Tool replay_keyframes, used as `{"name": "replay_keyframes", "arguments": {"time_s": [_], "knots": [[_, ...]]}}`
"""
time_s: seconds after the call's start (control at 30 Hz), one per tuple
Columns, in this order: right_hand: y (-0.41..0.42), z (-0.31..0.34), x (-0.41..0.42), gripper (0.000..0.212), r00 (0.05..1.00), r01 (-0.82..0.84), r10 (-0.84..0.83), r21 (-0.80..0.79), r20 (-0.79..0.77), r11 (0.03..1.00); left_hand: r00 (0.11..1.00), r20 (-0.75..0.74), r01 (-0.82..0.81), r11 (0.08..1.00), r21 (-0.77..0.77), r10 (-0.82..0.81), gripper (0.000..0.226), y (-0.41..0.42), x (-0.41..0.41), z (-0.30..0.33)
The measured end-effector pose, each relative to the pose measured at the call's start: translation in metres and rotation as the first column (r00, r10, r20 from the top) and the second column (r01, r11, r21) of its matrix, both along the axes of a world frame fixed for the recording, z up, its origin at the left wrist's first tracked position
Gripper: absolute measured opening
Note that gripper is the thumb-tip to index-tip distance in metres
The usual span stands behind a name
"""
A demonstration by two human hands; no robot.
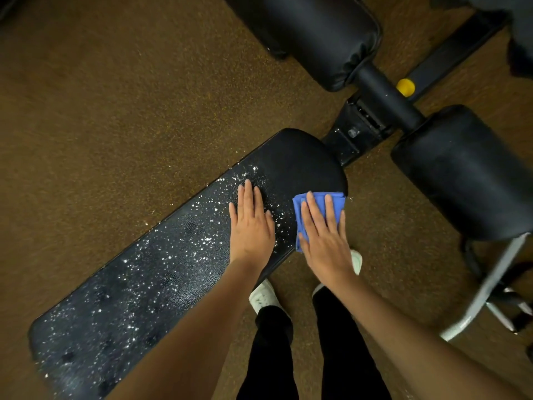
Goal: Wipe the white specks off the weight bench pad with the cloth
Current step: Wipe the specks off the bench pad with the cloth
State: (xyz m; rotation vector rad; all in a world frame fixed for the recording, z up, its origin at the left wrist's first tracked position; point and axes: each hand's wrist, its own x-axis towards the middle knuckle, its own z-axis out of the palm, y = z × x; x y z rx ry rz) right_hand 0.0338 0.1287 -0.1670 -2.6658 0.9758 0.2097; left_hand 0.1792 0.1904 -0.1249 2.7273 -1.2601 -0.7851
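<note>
Under the right hand (323,241), fingers straight and spread, a folded blue cloth (317,203) lies pressed onto the long black padded bench (294,157). Just beside it, the left hand (251,226) rests flat among scattered white specks (173,249), fingers together.

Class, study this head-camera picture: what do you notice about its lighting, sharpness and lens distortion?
Head view: dim, warm light; the floor reads brown and the rollers nearly lose detail in black. White specks on the pad stand out brightly. Both hands, left and right on the cloth, look sharp. The wide lens bends the edges and stretches the forearms.
</note>
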Motion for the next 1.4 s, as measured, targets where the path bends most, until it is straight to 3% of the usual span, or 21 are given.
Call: {"name": "replay_keyframes", "arguments": {"time_s": [0.07,0.2,0.33,0.63,0.9,1.13,1.3,1.4], "knots": [[-0.017,0.001,0.0,0.08,0.999,-0.048,0.048,-0.017,-0.022,0.999,1.0,-0.004,-0.009,1.0,-0.002,0.009,0.053,-0.003,0.001,0.0],[-0.066,0.011,0.031,0.071,0.998,0.036,-0.038,-0.041,-0.057,0.999,1.0,0.006,-0.025,1.0,0.008,0.025,0.054,-0.004,0.004,-0.003],[-0.098,0.013,0.063,0.072,0.996,0.011,-0.013,-0.033,-0.086,0.999,0.999,0.004,-0.036,0.999,0.024,0.036,0.054,0.0,0.004,-0.008],[-0.059,0.01,0.013,0.077,0.989,-0.132,0.13,-0.037,-0.071,0.991,0.996,-0.032,-0.077,0.997,0.029,0.078,0.055,0.001,0.007,-0.008],[-0.102,0.015,0.113,0.066,0.978,-0.174,0.169,-0.036,-0.121,0.984,0.996,-0.015,-0.091,0.996,0.019,0.092,0.054,-0.001,0.007,-0.011],[-0.117,0.01,0.102,0.066,0.886,-0.462,0.457,-0.072,-0.08,0.884,0.995,-0.017,-0.094,0.995,0.013,0.095,0.056,0.002,0.008,-0.008],[-0.117,0.014,0.121,0.066,0.985,-0.146,0.144,-0.015,-0.091,0.989,0.993,-0.009,-0.116,0.993,0.031,0.116,0.055,0.008,0.013,-0.008],[-0.102,0.013,0.125,0.067,0.971,-0.233,0.231,-0.032,-0.064,0.972,0.991,-0.012,-0.135,0.99,0.033,0.135,0.055,0.01,0.014,-0.01]]}}
